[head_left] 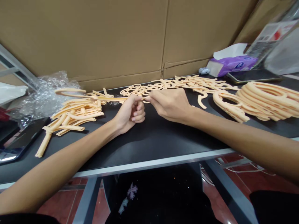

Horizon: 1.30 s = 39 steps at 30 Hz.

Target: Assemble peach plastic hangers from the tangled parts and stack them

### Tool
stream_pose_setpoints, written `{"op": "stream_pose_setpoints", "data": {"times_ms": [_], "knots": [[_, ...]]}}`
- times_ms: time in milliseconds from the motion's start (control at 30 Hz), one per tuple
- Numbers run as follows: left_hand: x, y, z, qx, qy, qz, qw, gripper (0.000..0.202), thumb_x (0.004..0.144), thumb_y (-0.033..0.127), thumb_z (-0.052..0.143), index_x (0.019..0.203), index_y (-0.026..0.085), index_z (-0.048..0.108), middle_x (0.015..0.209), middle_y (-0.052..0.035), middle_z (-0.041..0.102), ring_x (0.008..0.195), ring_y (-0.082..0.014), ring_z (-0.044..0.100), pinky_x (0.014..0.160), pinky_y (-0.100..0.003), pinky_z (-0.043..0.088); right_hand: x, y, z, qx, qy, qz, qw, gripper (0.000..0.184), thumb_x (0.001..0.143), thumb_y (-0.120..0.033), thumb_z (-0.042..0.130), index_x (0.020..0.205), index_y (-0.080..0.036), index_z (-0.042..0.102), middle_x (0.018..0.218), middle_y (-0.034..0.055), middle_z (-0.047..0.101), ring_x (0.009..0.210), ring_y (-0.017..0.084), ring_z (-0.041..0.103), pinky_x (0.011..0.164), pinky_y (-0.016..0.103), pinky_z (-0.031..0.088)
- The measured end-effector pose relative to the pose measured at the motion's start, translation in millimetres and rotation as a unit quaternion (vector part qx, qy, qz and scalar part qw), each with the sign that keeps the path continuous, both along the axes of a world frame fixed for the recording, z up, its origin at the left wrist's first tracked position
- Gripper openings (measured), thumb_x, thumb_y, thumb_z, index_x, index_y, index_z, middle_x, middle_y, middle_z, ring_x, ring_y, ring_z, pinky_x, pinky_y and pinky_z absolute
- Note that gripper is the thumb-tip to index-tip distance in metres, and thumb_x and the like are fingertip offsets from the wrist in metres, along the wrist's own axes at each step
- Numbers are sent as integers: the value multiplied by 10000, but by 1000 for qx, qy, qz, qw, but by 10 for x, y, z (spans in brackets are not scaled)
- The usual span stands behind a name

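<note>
My left hand is closed around the end of a long, thin peach-coloured plastic piece. The piece runs off to the left, where a ring-shaped part appears to belong to it. Thumb and forefinger of my right hand are pinched at the tip of this piece, almost touching my left thumb. Whatever lies between those right fingers is too small to make out. Just behind both hands spreads a loose pile of small curved peach-coloured parts.
At left lies a heap of peach-coloured sticks beside crumpled clear plastic and a dark phone-like device. Stacked oval frames stand at right. Behind them are a phone and a purple tissue pack. Cardboard backs the table.
</note>
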State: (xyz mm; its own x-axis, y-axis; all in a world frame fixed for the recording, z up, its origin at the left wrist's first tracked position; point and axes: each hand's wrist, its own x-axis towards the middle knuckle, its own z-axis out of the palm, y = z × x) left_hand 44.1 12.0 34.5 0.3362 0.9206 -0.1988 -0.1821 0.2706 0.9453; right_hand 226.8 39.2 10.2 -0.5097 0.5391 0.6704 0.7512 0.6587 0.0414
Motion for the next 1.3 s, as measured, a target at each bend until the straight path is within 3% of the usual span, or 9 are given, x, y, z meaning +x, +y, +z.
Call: {"op": "stream_pose_setpoints", "data": {"times_ms": [267, 433, 733, 967, 1300], "knots": [[2, -12, 18, 1, -12, 11, 1000, 509, 978, 288, 322, 498, 180, 454, 455, 47, 255, 333, -59, 218, 391, -201, 246, -14, 2, 7, -4, -21, -24, 999, 506, 1097, -375, 298, 973, -154, 736, 830, 111, 764, 736, 204, 645, 621, 345, 199], [23, 1, 13, -21, -3, 44, 999, 475, 965, 284, 349, 503, 191, 410, 448, 60, 236, 332, -52, 182, 371, -179, 246, -47, -30, 13, -16, -46, -36, 998, 528, 1104, -397, 291, 1024, -158, 755, 847, 112, 784, 713, 202, 649, 602, 342, 181], [24, -2, 28, -39, 5, 52, 998, 496, 952, 224, 330, 463, 189, 406, 429, 72, 208, 315, -45, 141, 336, -169, 217, -74, -72, 45, -85, -30, -52, 995, 449, 1081, -407, 342, 1020, -183, 726, 859, 80, 777, 663, 188, 567, 602, 342, 161], [7, -3, 24, -34, 1, 46, 998, 524, 943, 206, 303, 433, 184, 421, 414, 68, 206, 310, -50, 134, 322, -172, 222, -49, -35, 53, -121, -9, -24, 992, 455, 1088, -420, 340, 1013, -181, 720, 877, 73, 777, 702, 182, 583, 636, 330, 182], [19, -1, 37, -8, 11, 31, 999, 521, 954, 247, 312, 452, 182, 436, 420, 56, 222, 314, -59, 155, 340, -175, 249, -39, -29, 32, -27, -16, -27, 999, 494, 1100, -411, 329, 1000, -158, 741, 827, 82, 766, 679, 173, 589, 606, 336, 181]]}}
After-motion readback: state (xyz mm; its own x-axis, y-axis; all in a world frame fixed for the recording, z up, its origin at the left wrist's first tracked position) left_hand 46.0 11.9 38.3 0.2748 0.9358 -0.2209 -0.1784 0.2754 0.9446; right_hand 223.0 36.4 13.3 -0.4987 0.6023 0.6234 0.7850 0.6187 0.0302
